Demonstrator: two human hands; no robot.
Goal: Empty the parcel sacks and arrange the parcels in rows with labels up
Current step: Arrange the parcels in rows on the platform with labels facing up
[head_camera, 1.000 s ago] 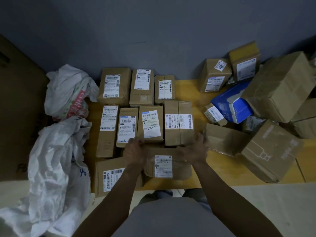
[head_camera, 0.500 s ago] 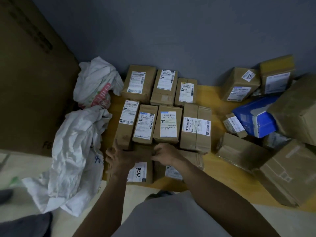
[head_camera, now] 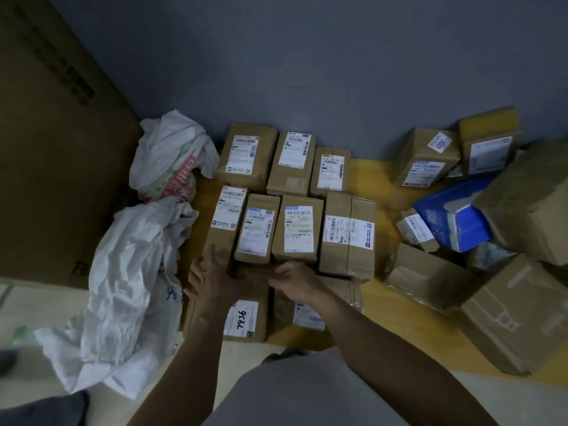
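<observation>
Left hand (head_camera: 215,281) flat, fingers spread, pressing the far-left corner of the handwritten-number parcel (head_camera: 246,321). Right hand (head_camera: 296,279) with fingers curled over that parcel's far-right edge, gripping it. Parcel is label up in the front row on the yellow surface (head_camera: 368,176).

Far left of that parcel: big upright cardboard carton (head_camera: 55,149). Just left of it: crumpled white sack (head_camera: 129,272), slumped; behind-left, a second sack with red print (head_camera: 172,155).

Directly behind it: row of four parcels (head_camera: 298,229), labels up, sides touching. Further behind: row of three parcels (head_camera: 295,161) against the grey wall, labels up.

Touching its right side: plastic-wrapped parcel (head_camera: 307,315), label partly under the right forearm.

Well right of it: unsorted heap, with a blue box (head_camera: 451,219) among tilted brown cartons (head_camera: 522,315), some labels showing.
</observation>
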